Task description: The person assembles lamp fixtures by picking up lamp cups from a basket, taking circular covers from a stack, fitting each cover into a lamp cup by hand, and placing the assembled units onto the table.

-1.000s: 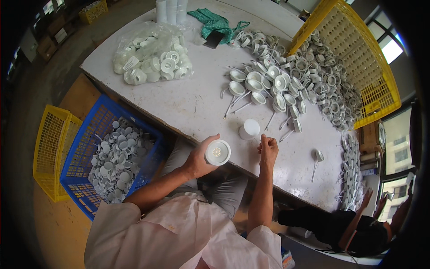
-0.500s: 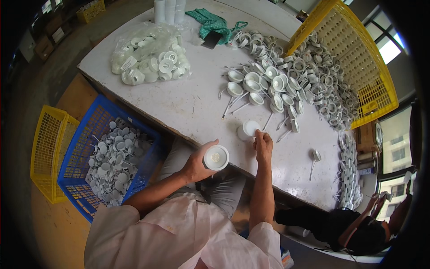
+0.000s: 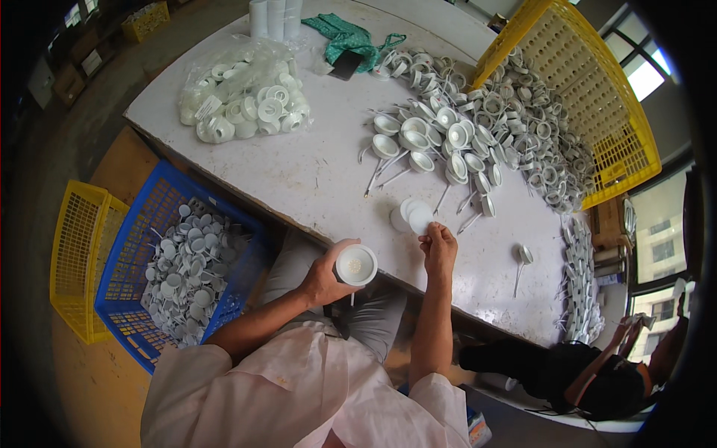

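My left hand [image 3: 321,278] grips a white round LED downlight [image 3: 356,266] over my lap, its open face up and small yellowish dots showing at its centre. A short wire hangs below it. Near the table's front edge, my right hand [image 3: 439,252] pinches a thin white round disc [image 3: 421,217] by its rim. Just left of that disc stands a short stack of white discs [image 3: 401,215] on the table, partly covered by it. Further back lie several white downlights [image 3: 420,162] with their wires trailing.
A heap of ring-shaped lamp parts [image 3: 538,134] spreads under a tipped yellow crate [image 3: 597,82]. A clear bag of white parts [image 3: 246,104] sits back left, near a green cloth [image 3: 340,36]. Left of me, a blue crate [image 3: 123,261] holds lamps. One person [image 3: 605,381] is at the right.
My right hand has lifted the disc slightly away from the stack, so it now shows as a separate round. The left hand still holds the downlight, shifted very little.
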`<act>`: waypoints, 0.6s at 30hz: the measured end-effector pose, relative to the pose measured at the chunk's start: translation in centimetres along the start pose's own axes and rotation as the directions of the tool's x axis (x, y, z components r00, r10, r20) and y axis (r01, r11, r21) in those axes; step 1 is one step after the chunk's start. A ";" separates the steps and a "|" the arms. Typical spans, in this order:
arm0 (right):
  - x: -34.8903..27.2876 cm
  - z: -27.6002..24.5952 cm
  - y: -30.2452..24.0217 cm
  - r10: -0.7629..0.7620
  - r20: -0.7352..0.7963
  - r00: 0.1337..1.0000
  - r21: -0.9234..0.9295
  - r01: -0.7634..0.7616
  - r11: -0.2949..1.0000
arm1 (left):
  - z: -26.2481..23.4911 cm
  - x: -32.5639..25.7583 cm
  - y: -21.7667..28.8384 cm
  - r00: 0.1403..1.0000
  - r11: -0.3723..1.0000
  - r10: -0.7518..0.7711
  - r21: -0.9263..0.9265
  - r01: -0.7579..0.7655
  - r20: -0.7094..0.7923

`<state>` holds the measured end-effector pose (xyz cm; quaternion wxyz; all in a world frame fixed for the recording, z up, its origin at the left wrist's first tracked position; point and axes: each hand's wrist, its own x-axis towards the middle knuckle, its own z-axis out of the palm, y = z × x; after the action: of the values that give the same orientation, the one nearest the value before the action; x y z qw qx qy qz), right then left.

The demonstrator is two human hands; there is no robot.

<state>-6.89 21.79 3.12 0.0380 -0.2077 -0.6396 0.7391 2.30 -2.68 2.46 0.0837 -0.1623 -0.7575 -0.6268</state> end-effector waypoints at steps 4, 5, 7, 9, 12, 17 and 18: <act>-0.2 -0.2 0.2 0.000 0.024 1.000 0.018 0.000 1.000 | 0.1 0.0 -0.1 1.000 1.000 -0.012 -0.019 0.013 0.013; -0.2 0.0 0.2 -0.014 0.028 1.000 0.012 0.014 1.000 | 0.1 0.1 0.0 1.000 0.999 -0.023 -0.026 0.023 0.022; -0.3 -0.1 0.1 -0.029 0.032 0.999 0.009 0.029 1.000 | 0.2 0.0 0.1 0.999 0.999 -0.040 -0.019 0.041 0.030; -0.7 -0.5 0.1 -0.073 -0.004 0.997 -0.014 0.073 0.997 | 0.3 -0.2 0.0 0.998 0.998 -0.060 -0.011 0.060 0.035; -1.5 -1.5 0.9 -0.035 -0.031 0.999 0.156 0.039 0.987 | 0.3 -0.4 -0.3 0.999 0.999 -0.044 0.005 0.044 0.026; -4.7 0.1 0.3 -0.049 0.003 0.999 0.310 0.045 0.950 | 0.4 0.1 0.1 0.999 0.999 -0.037 0.002 0.037 0.037; -5.3 0.2 0.4 -0.056 0.016 0.998 0.309 0.048 0.950 | 0.5 0.2 0.0 0.998 0.999 -0.038 0.001 0.038 0.042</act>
<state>-2.10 19.79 4.09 0.0816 -0.1731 -0.5219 0.8313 2.19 -2.21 2.47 0.0557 -0.1611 -0.7620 -0.6248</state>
